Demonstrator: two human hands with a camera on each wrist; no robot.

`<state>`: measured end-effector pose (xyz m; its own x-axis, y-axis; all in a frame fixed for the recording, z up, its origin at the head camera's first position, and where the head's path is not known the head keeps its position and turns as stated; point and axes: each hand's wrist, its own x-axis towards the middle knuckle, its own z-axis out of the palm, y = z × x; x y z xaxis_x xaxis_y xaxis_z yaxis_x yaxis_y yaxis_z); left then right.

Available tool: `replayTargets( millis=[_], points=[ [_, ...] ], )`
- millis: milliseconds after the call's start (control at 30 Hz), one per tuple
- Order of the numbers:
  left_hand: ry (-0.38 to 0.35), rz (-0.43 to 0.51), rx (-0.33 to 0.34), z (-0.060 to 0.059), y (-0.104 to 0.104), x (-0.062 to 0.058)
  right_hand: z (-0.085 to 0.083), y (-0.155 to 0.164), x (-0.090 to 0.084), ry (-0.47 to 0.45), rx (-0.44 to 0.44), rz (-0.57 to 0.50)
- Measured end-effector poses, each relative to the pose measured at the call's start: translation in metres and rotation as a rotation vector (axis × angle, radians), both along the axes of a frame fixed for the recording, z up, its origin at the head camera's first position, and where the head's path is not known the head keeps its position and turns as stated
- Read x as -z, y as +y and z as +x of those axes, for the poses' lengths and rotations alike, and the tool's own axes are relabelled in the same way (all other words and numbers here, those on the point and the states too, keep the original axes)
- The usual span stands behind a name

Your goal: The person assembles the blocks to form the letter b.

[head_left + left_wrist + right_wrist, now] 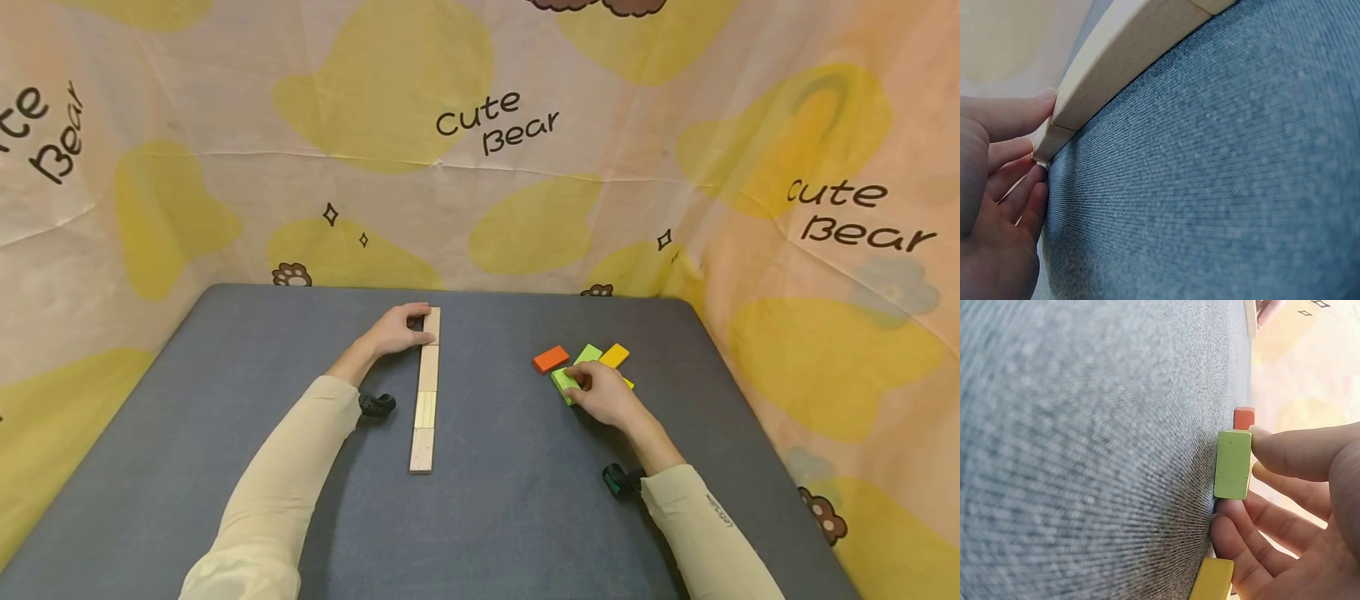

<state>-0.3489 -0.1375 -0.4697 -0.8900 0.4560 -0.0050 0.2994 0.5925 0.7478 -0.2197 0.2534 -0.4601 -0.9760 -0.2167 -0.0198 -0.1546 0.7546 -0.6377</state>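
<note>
A straight row of plain wooden blocks (428, 367) runs away from me, laid end to end on the table. My left hand (393, 331) is at its far end, thumb and fingers about the farthest wooden block (432, 323). The left wrist view shows the thumb by a joint between blocks and the fingertips low at the far end. Over on the right, my right hand (606, 394) pinches a light green block (1233, 465) at the table surface. A second green block (588, 354), an orange block (551, 359) and a yellow block (615, 356) lie just beyond.
Another yellow block (628, 384) is partly hidden behind the right hand. The grey-blue table (495, 517) lies under everything. A patterned cloth (495, 225) hangs along its back and sides. Dark wrist-worn devices (377, 406) sit by both wrists.
</note>
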Motion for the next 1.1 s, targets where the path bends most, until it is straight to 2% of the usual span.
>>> replayTargets(
  millis=[733,1100],
  points=[
    [0.0,-0.007,-0.017,0.002,0.0,0.001,0.001,0.001,0.0,-0.009,-0.003,0.009],
    [0.026,-0.058,-0.038,0.013,0.004,-0.003,0.001,0.002,0.001,0.018,-0.013,0.009]
  ],
)
